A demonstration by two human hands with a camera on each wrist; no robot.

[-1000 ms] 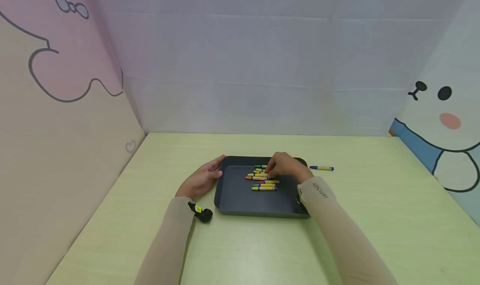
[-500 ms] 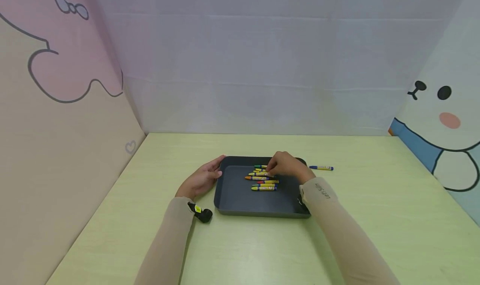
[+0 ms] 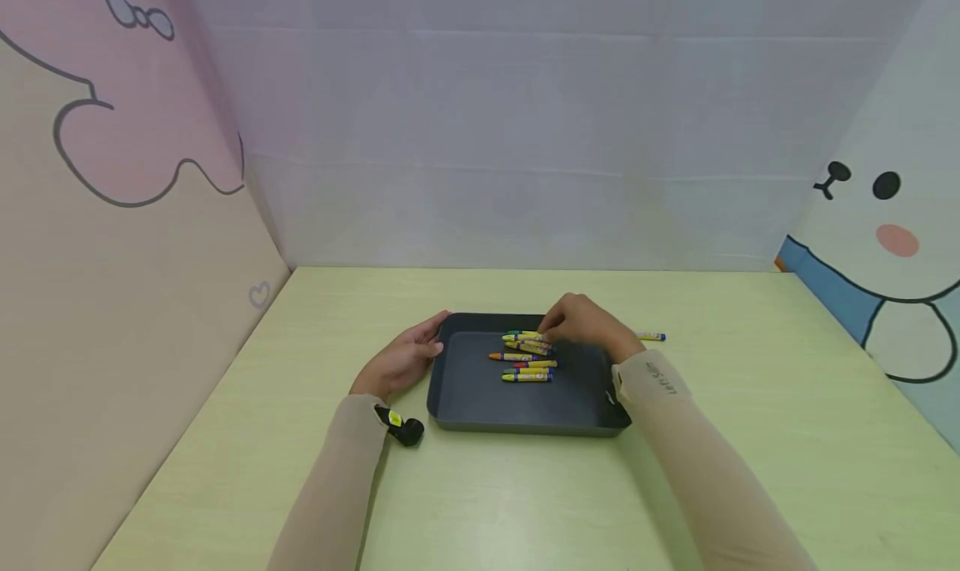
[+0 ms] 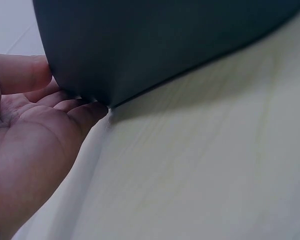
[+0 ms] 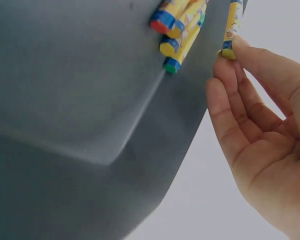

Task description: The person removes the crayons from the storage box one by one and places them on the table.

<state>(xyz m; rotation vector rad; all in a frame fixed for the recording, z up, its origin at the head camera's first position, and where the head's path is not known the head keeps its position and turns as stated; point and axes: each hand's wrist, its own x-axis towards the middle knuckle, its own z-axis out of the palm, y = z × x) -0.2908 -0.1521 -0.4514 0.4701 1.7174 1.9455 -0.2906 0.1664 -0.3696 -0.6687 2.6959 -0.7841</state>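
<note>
The left hand (image 3: pixel 402 356) rests with straight fingers against the left side of the tray (image 3: pixel 465 396), while the right hand (image 3: pixel 587 325) reaches over the tray's far side and pinches a crayon (image 5: pixel 232 31) with its fingertips, both arms in tan sleeves.

In the head view the fingertips of the right hand (image 3: pixel 588 331) are hidden behind its own back, so the grip on the crayon (image 5: pixel 231 30) cannot be judged there. The loose crayon (image 3: pixel 651 337) just beyond that hand is partly covered by it. The tray (image 4: pixel 155 45) is cropped by both wrist views, and the print on the crayons (image 3: pixel 527 356) is too small to be read.
</note>
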